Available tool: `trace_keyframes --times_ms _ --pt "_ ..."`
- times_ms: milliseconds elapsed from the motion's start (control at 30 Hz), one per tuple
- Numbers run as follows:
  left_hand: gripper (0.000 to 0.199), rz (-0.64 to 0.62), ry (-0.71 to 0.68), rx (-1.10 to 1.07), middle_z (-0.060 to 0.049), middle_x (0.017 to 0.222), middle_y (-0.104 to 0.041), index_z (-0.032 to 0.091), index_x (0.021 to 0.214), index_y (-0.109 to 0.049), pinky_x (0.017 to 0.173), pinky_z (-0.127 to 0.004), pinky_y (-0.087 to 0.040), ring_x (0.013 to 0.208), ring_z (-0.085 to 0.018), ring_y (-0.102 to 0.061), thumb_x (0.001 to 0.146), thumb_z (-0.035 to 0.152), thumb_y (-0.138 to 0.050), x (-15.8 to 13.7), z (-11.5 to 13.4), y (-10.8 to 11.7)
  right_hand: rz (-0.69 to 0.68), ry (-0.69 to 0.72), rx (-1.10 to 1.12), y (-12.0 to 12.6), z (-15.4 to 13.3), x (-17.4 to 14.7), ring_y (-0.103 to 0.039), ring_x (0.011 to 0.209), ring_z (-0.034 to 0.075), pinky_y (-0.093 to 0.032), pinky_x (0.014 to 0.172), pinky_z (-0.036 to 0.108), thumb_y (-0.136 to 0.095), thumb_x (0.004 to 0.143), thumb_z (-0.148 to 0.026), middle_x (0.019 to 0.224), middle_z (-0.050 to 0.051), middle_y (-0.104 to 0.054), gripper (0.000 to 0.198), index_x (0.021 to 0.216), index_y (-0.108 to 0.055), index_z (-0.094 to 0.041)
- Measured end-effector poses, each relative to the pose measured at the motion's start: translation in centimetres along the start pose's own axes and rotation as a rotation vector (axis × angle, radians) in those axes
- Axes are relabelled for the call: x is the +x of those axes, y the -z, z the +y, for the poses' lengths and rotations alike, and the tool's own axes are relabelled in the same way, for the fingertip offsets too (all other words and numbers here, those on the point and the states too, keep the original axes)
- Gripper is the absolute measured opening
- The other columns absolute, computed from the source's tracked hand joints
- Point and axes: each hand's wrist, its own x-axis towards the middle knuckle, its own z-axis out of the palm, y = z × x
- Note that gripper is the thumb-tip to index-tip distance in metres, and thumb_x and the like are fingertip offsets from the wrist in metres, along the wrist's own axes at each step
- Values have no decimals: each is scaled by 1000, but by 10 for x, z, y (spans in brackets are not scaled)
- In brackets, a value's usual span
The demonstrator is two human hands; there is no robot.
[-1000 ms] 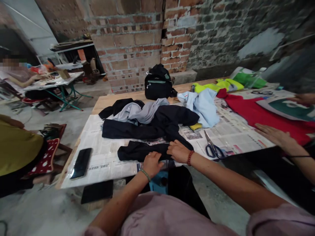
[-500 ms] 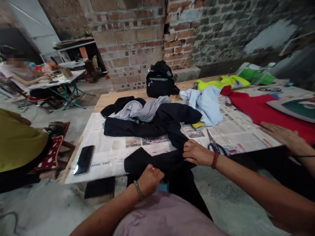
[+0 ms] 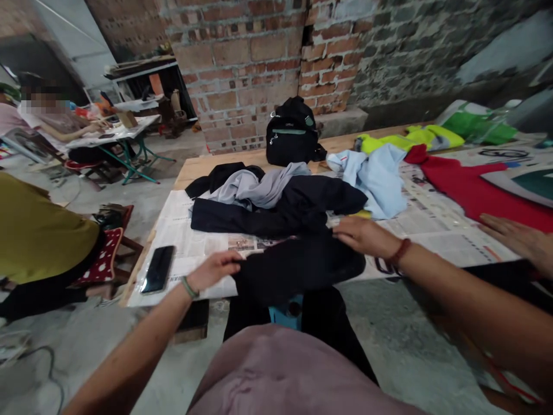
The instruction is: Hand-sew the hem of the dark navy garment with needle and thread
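Note:
Between my two hands a piece of black cloth (image 3: 298, 268), part of a dark garment, is stretched out at the table's near edge. My left hand (image 3: 213, 270) pinches its left corner between thumb and fingers. My right hand (image 3: 365, 236) is closed on its upper right edge. Just beyond lies the rest of the dark clothing (image 3: 242, 218), with a grey lining (image 3: 259, 187) turned outward on top. Whether the stretched piece joins that pile is hidden where they meet. Scissors (image 3: 386, 266) lie mostly covered by my right forearm.
Newspaper (image 3: 173, 207) covers the table; a phone (image 3: 158, 268) lies at its left. Behind are a black backpack (image 3: 291, 131), a light blue garment (image 3: 375, 176) and a yellow garment (image 3: 410, 138). Another person's hand (image 3: 514, 239) rests by a red cloth (image 3: 458, 178) and an iron (image 3: 527, 183).
My left hand has moved left and up, and my right hand slightly up. The black cloth, bunched before, is now spread wider between them. The view has shifted slightly.

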Motion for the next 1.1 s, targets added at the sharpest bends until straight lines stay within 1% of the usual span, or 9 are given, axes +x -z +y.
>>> trace_keyframes --times_ms 67,200,300,367,433,633,733,833,1100 --pt "24 233 -27 91 2 73 -57 14 88 -56 62 -22 -43 66 -9 -51 74 33 -50 21 18 42 136 -5 -25 24 19 29 -53 74 15 -42 66 27 -42 85 -25 78 6 -58 21 82 -60 -17" --pt "36 503 -189 468 3 75 -55 8 91 -59 71 -27 -41 73 -10 -53 79 38 -43 47 69 122 251 -4 -145 83 44 78 -54 76 16 -43 69 31 -40 87 -33 77 5 -58 26 82 -60 -17" --pt "33 623 -322 689 1 79 -58 12 92 -61 73 -29 -42 74 -12 -56 80 37 -42 37 95 146 308 -32 -180 114 41 86 -51 78 16 -43 72 31 -43 86 -32 79 5 -58 21 84 -59 -19" --pt "31 586 -377 737 0 83 -61 15 92 -61 74 -30 -44 77 -14 -57 80 37 -43 20 92 136 346 -27 -175 114 30 75 -50 79 16 -43 73 31 -43 86 -30 80 6 -57 19 87 -58 -19" --pt "26 497 -373 700 -1 85 -62 19 90 -61 74 -29 -45 79 -14 -58 80 36 -43 -1 68 107 350 23 -148 95 13 51 -50 80 17 -43 71 31 -42 86 -28 80 7 -56 19 88 -58 -17" --pt "28 59 -235 530 -3 80 -65 21 86 -63 71 -25 -45 76 -13 -58 82 15 -36 -56 -49 -25 0 115 68 -27 -50 -43 -48 74 15 -41 67 27 -34 88 -18 74 6 -53 27 81 -60 -17" --pt "25 -62 -142 477 -1 80 -66 21 85 -63 71 -24 -44 75 -13 -59 80 14 -40 -67 -77 -65 -42 60 105 -67 -70 -73 -46 69 14 -39 63 26 -32 88 -14 67 5 -51 31 74 -60 -16" --pt "24 -97 -92 447 -1 82 -66 22 86 -63 75 -25 -43 77 -13 -59 80 14 -42 -62 -76 -66 11 14 123 -79 -77 -83 -47 71 14 -40 66 28 -32 87 -12 67 5 -50 31 76 -60 -17" --pt "24 56 -135 501 -1 85 -66 21 84 -65 80 -27 -43 82 -13 -59 76 11 -44 14 -36 5 87 3 193 -74 -77 -85 -49 69 14 -43 73 32 -31 87 -14 65 4 -50 31 76 -60 -18"
